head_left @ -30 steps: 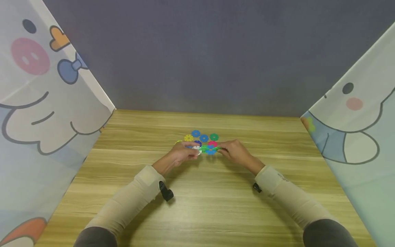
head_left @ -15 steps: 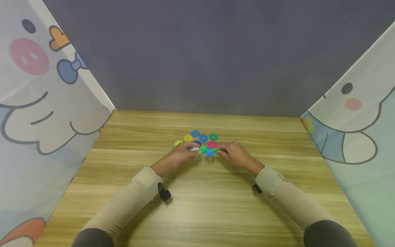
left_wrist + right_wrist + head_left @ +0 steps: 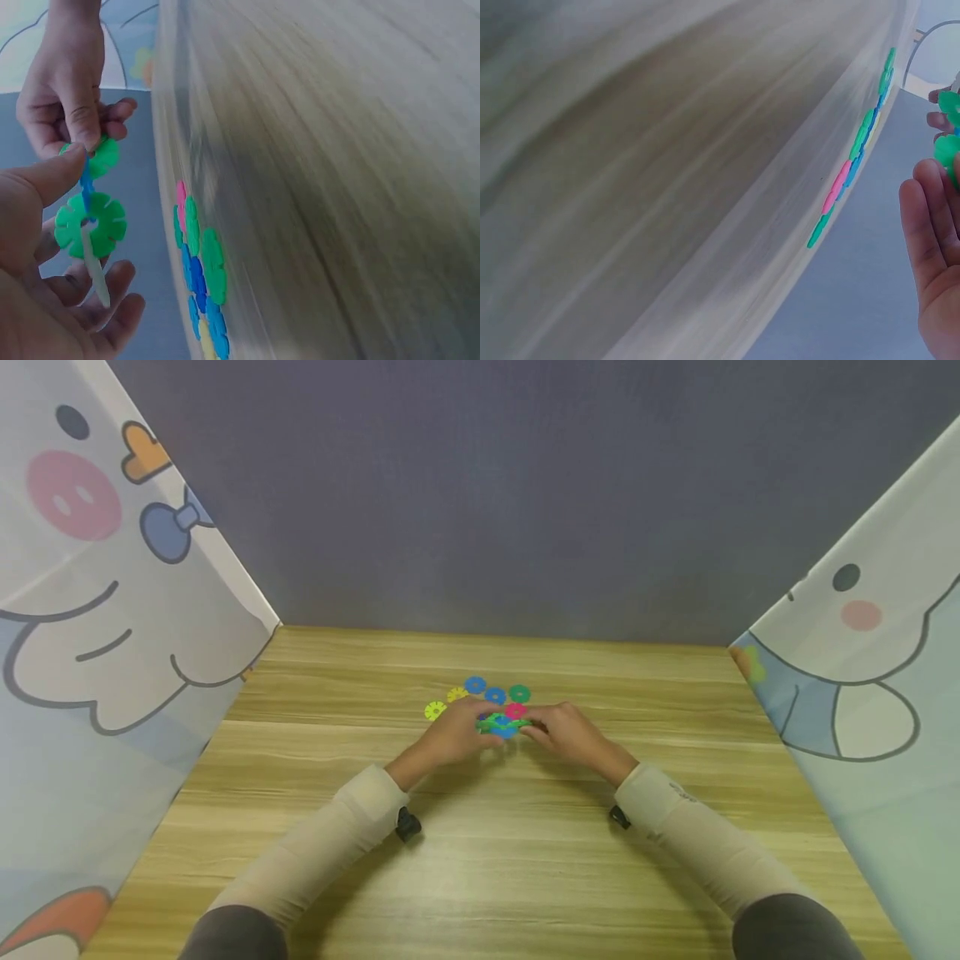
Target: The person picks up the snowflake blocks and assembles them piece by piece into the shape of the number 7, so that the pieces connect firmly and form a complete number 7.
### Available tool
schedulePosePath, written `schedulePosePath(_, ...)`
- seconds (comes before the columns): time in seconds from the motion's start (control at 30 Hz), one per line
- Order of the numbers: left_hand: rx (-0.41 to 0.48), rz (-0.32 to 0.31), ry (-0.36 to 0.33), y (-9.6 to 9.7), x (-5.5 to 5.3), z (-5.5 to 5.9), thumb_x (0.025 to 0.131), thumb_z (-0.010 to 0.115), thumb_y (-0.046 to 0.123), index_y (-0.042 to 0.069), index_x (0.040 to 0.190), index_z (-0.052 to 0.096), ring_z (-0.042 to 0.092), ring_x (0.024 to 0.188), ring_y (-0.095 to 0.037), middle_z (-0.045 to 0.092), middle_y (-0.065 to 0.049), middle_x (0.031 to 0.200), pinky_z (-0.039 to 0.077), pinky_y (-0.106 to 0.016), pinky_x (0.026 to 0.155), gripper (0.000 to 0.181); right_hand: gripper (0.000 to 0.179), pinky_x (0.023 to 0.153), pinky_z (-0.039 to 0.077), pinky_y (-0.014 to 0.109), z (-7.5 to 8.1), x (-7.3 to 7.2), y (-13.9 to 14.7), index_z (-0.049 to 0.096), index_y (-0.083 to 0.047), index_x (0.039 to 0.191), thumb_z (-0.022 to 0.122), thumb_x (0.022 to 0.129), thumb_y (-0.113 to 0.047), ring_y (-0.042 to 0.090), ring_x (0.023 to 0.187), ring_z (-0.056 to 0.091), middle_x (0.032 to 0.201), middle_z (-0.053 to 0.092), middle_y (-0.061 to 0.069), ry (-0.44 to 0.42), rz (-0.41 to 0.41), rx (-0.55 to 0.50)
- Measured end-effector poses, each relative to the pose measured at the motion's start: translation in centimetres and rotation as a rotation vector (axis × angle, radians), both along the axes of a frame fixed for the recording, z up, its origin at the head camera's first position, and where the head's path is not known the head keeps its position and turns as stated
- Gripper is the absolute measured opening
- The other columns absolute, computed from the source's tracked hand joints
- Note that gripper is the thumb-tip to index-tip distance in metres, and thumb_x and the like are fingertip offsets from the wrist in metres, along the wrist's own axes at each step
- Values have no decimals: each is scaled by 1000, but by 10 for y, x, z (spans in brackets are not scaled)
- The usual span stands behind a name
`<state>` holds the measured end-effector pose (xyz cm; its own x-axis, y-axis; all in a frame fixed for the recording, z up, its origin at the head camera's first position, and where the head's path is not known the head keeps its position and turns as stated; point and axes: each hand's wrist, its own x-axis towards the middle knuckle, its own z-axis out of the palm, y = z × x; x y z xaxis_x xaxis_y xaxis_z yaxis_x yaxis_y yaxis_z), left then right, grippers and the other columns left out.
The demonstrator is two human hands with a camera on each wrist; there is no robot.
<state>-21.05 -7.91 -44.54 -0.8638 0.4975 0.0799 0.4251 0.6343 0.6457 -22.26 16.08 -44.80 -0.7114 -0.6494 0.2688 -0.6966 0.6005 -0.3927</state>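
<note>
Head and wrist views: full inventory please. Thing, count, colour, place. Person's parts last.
Joined discs: 4, two green, one blue, one white, in the person's grip
Blue discs: at least 3, blue, loose on the table
Dark-blue disc: 1, dark blue, among the loose ones
Green discs: at least 3, green, one darker, loose
Pink disc: 1, pink, loose
Yellow discs: 2, yellow and yellow-green, left of the pink disc
Table: 1, wood-grain, under the discs
Back panel: 1, grey-blue, behind the table
Side panels: 2, pale cartoon prints, left and right
Black wrist items: 2, black, one by each cuff
Sleeves: 2, cream, dark higher up, forearms
Left hand: 1, on the joined discs
Right hand: 1, pinching their right end
</note>
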Motion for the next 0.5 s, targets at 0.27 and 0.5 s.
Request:
schedulePosePath(0.27, -95, -5, 42, 7, 4, 3, 85, 83, 34, 18, 141, 62, 64, 118, -27, 65, -11, 137, 60, -42, 91, 62, 22, 49, 39, 16, -1, 0, -4, 76, -7, 113, 76, 92, -14, -1, 52, 39, 61, 54, -7, 4, 10, -12)
schedulePosePath(0.5, -118, -9, 66, 8, 5, 6, 87, 82, 31, 17, 140, 63, 67, 107, -26, 67, -13, 130, 62, -40, 84, 58, 14, 49, 40, 17, -1, -2, -4, 74, -10, 107, 75, 94, -14, -1, 52, 40, 61, 54, -8, -25, 18, 7)
